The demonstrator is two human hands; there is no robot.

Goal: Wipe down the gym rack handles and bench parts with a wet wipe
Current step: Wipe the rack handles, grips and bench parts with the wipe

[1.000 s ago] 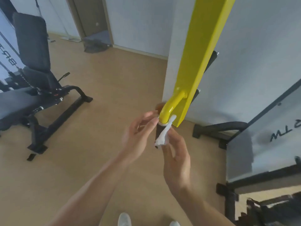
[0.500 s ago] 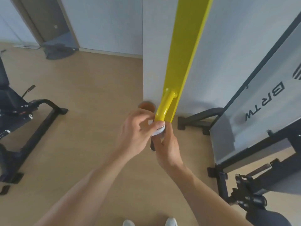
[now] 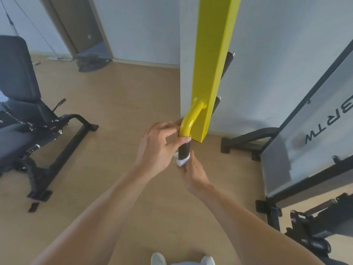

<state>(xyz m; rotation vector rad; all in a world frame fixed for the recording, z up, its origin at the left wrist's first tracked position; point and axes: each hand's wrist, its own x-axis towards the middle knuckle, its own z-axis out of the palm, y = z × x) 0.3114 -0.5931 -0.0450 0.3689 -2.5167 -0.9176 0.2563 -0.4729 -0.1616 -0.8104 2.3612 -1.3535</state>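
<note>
Nearest our body, our right hand (image 3: 193, 169) cups the white wet wipe (image 3: 181, 161) against the lower end of the black grip (image 3: 183, 150), fingers closed around the wipe. Just above, our left hand (image 3: 158, 144) pinches the top of that grip, fingertips narrow, touching it right under the yellow handle (image 3: 191, 119). That handle curves out of the yellow rack post (image 3: 215, 60). Farther off to the left stands the black bench (image 3: 21, 104) on the wooden floor (image 3: 122, 104).
</note>
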